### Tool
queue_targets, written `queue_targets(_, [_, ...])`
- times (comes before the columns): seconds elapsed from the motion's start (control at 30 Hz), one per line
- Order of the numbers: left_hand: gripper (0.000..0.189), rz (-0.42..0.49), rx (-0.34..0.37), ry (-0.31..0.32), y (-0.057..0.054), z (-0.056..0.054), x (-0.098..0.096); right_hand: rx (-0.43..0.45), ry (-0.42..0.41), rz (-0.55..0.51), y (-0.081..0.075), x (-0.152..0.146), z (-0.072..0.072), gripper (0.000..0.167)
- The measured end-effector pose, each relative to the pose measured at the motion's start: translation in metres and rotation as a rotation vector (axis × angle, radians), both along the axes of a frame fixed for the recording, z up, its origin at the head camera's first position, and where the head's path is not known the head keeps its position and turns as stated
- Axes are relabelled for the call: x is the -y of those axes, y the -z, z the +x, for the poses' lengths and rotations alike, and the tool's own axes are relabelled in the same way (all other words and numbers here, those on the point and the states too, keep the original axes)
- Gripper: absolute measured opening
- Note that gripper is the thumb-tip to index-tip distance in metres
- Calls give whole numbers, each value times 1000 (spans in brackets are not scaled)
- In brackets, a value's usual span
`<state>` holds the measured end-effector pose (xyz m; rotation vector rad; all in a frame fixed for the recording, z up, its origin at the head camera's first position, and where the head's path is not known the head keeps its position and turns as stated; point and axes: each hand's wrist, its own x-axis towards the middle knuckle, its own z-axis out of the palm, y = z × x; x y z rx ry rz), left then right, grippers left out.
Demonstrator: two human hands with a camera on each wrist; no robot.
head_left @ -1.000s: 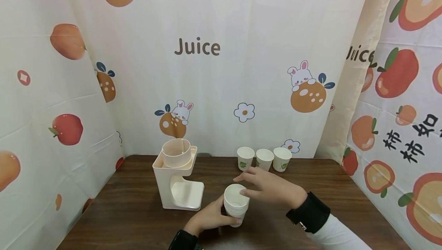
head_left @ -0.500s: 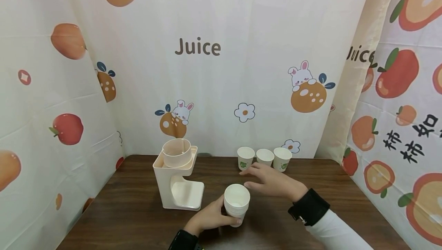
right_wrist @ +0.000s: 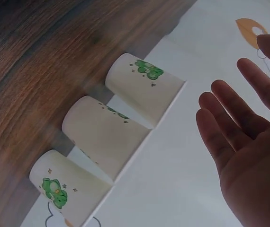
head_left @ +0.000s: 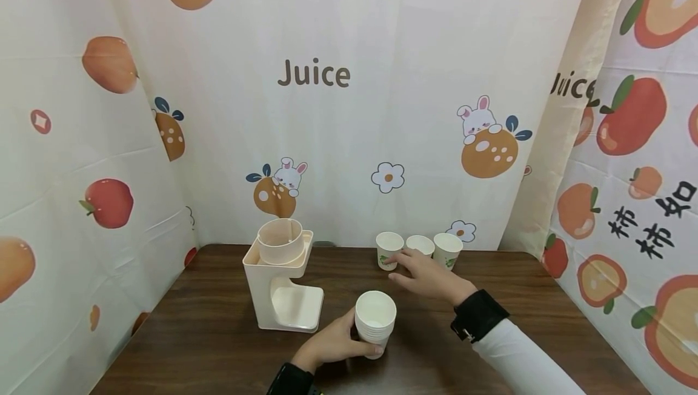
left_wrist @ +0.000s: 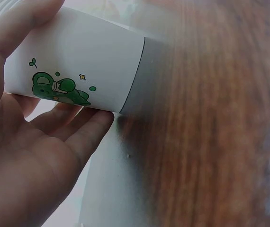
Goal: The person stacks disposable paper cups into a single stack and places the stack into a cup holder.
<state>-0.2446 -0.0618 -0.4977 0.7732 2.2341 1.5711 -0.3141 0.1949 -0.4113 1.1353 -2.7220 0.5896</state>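
Note:
My left hand point(head_left: 334, 341) grips a stack of nested white paper cups point(head_left: 375, 317), thumb on the near side and fingers round the far side. In the left wrist view, a green cartoon print point(left_wrist: 61, 87) shows on the lowest cup, whose bottom is close to the tabletop. Farther back, my right hand point(head_left: 428, 277) reaches over the table, fingers spread and holding nothing. It overlaps the middle one of three upright paper cups point(head_left: 420, 243) in the head view. In the right wrist view its fingers point(right_wrist: 229, 116) lie apart from that row of cups point(right_wrist: 104, 137).
A cream-coloured appliance point(head_left: 262, 298) with a round open top and a flat base plate stands left of the stack. The dark wooden table point(head_left: 191, 334) ends at a fruit-printed curtain point(head_left: 349, 128) behind the cups, with more curtain on both sides.
My right hand has moved from above the stack's rim back toward the row of three cups. The left hand and the stack stay in place.

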Motion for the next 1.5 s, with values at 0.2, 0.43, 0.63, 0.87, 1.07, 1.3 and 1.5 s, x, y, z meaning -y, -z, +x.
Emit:
queue_targets(0.2, [82,-13,-9,-19,-1,0,0,-37,22,-8,4,4,-13,28])
queue_targets(0.43, [82,-3,-4,-15,0,0,-1,-49,112,15,8,9,-30,31])
queue_targets(0.63, [84,-10,4,-23,0,0,0,-81,149,-6,9,15,-41,34])
queue_targets(0.87, [85,-12,8,-19,0,0,0,-56,203,4,9,24,-53,35])
queue_targets(1.07, [86,-8,24,-4,2,-2,-1,-2,294,46,9,28,-68,39])
queue_targets(1.3, [84,11,26,3,2,-2,-1,47,342,78,8,30,-82,44])
queue_targets(1.5, [85,5,24,1,4,-2,1,106,379,102,11,32,-90,50])
